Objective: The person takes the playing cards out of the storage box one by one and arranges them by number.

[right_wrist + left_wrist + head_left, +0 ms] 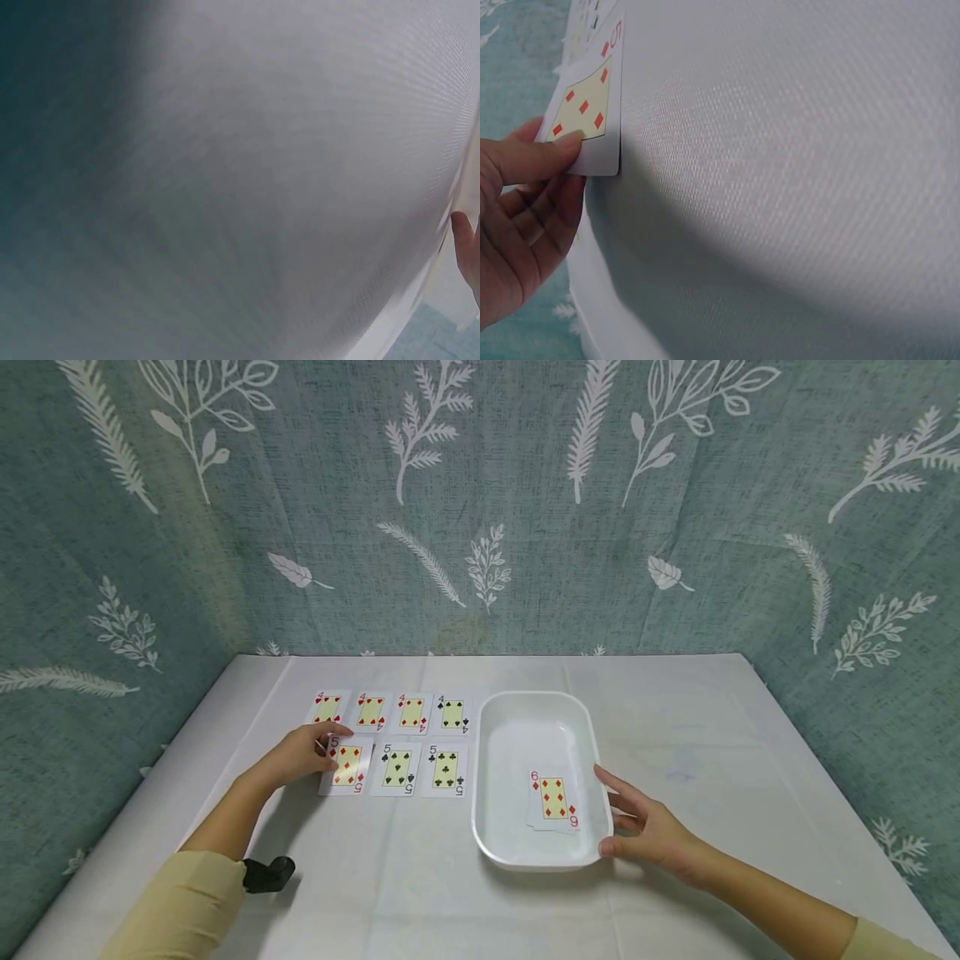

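Note:
My left hand [303, 752] pinches the five of diamonds [347, 766] by its left side, at the left end of a row of fives. In the left wrist view, the thumb [568, 150] lies on that card's face, with other fingers behind it. Beside it lie the five of spades [396, 768] and five of clubs [444, 770]. Fingertips and thumb of my right hand [648, 831] touch the right side of a white plastic tray [510, 852]. Inside the tray, a six of diamonds [553, 800] lies on at least one other card.
Behind the fives lies a row of fours: hearts [327, 706], another red four [371, 712], diamonds [412, 712] and spades [452, 714]. A white cloth covers the table [720, 735]. Green leaf-patterned fabric [480, 468] rises behind it.

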`<state>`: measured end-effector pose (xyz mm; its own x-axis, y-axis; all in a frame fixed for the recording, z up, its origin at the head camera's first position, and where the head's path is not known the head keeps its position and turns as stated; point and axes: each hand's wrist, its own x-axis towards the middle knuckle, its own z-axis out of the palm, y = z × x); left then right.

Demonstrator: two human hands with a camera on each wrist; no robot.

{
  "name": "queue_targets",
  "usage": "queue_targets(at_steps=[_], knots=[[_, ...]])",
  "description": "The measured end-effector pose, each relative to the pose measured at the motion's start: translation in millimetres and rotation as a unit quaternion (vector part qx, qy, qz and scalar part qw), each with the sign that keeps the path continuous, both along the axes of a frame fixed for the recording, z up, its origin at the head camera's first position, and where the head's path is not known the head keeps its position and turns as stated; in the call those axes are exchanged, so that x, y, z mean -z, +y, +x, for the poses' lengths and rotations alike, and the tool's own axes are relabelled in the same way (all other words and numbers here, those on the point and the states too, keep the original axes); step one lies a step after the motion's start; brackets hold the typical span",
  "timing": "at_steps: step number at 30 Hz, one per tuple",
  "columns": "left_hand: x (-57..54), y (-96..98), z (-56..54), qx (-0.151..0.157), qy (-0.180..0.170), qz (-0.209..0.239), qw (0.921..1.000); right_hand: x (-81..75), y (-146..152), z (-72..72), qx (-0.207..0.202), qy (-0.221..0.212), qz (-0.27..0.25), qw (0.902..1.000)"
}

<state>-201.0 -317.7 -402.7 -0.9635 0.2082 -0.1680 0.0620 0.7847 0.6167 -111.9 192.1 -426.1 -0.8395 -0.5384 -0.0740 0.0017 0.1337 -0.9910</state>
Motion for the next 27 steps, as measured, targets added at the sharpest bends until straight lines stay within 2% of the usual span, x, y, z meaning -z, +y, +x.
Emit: queue_targets(at_steps=[12,21,27], knots=[[1.4,6.4,-2.1,0.006,0.002,-0.024,0.9997,-2.7,-1,1.2,-0.003,0.006,-0.014,0.9999],[0.9,14.1,-5.2,0.014,0.001,-0.099,0.995,-2.7,-2,1.2,-0.001,0.003,-0.018,0.9998],[-1.7,15.9,-6.8,0.035,0.011,-0.12,0.9921,-2.5,-2,0.5,-0.004,-0.002,-0.016,0.9999]])
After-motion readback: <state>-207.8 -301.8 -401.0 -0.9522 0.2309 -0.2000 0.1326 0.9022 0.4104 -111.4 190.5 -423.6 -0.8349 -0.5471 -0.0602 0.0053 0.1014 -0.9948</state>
